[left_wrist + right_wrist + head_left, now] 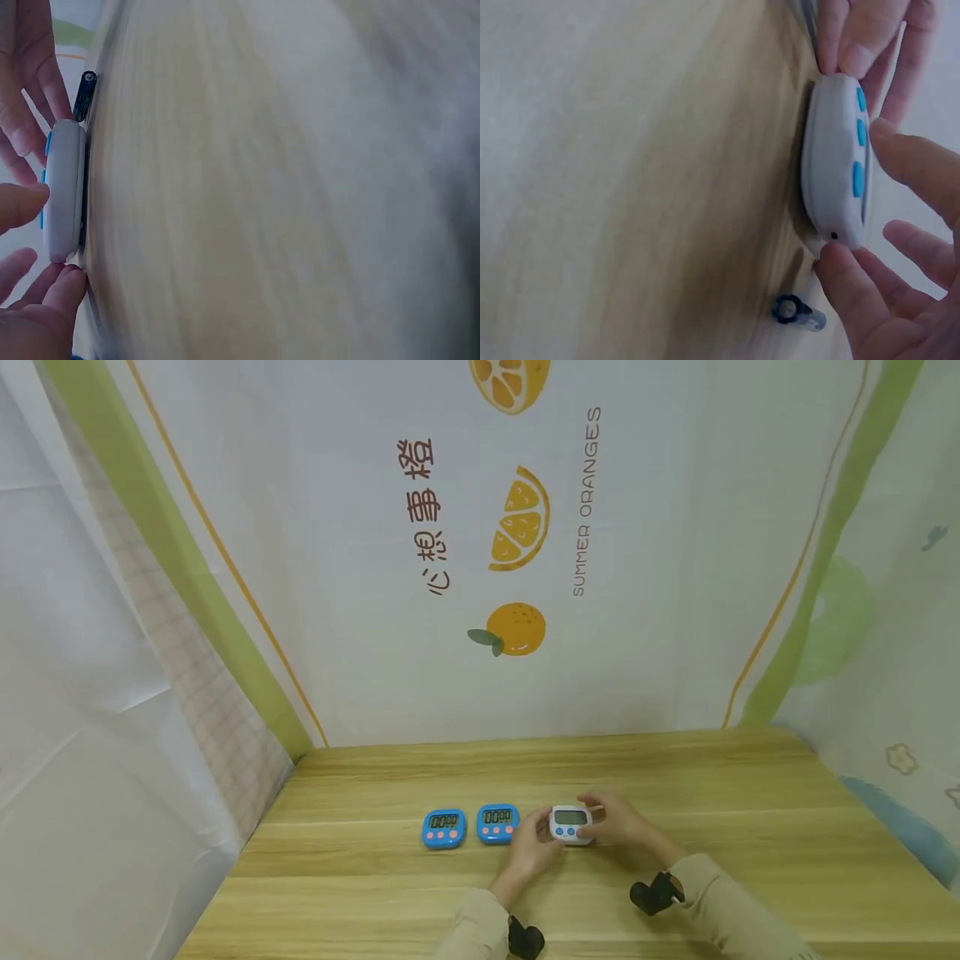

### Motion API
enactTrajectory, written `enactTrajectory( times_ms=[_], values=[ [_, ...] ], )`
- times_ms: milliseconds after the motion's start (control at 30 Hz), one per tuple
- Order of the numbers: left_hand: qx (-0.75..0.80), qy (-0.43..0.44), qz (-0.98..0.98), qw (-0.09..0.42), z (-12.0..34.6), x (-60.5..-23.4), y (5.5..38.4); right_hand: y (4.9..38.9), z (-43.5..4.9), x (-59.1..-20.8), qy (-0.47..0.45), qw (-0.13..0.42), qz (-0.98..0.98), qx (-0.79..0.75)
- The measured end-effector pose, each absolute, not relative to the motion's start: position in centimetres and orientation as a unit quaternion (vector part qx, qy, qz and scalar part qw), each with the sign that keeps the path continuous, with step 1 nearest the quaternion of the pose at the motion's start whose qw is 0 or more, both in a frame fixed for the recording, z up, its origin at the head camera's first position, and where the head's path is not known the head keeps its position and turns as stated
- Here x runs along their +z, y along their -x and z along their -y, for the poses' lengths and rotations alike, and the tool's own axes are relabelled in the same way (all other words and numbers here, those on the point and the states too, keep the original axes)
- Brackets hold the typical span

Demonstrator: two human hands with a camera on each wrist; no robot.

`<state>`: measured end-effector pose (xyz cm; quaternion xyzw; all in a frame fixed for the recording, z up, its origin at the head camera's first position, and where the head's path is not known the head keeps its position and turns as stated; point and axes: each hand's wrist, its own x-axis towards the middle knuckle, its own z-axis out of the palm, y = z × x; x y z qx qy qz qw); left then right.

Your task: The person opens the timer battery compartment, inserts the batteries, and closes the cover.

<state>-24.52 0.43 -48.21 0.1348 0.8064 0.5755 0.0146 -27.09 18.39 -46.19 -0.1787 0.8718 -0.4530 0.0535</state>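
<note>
A white digital timer (571, 825) with blue buttons and a blank display lies face up on the wooden table. My left hand (534, 845) holds its left edge, fingertips at its side and thumb near the front. From the right, my right hand (617, 820) grips the other edge, its thumb over the face by the buttons (859, 178). A small cylindrical battery (799, 313) lies on the table beside the right fingers; in the head view that hand hides it.
Left of the white timer sit two blue timers with pink buttons, one close to my left hand (498, 824) and one farther left (444, 829), both displays lit with zeros. A printed cloth (637, 677) hangs behind the wooden table (360, 893).
</note>
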Motion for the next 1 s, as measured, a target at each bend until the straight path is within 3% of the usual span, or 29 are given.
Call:
enactTrajectory(
  times_ms=[467,700,1000],
  values=[
    [0.608,-0.11,-0.786,0.008,-0.8,-48.0,24.8,27.0,-18.0,-47.2,0.178,0.025,-0.886,-0.428],
    [0.617,-0.133,-0.775,0.015,0.7,-46.4,24.8,26.6,-18.5,-45.4,0.194,0.046,-0.857,-0.475],
    [0.586,-0.174,-0.792,0.002,3.0,-43.6,24.3,26.0,-18.2,-42.9,0.257,0.01,-0.843,-0.473]
  ],
)
